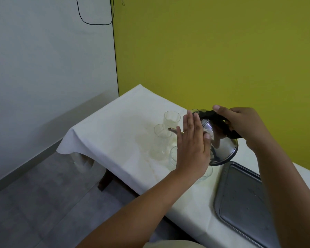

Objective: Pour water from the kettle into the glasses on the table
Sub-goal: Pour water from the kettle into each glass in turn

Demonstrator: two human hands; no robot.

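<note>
A shiny steel kettle (pixel 220 145) hangs tilted over the table, its spout (pixel 172 130) pointing left above a clear glass (pixel 161 138). My right hand (pixel 240 122) grips the kettle's black handle from above. My left hand (pixel 191 145) lies flat, fingers straight, against the kettle's lid side. A second glass (pixel 171 119) stands farther back, and a third glass (pixel 194 111) peeks out behind my fingers. Two more glasses (pixel 174 154) are partly hidden under my left hand. Whether water flows from the spout cannot be told.
The table wears a white cloth (pixel 115 126) with faint yellowish stains. A grey metal tray (pixel 240 197) lies at the near right. A yellow wall runs behind the table. The table's left edge drops to a grey floor.
</note>
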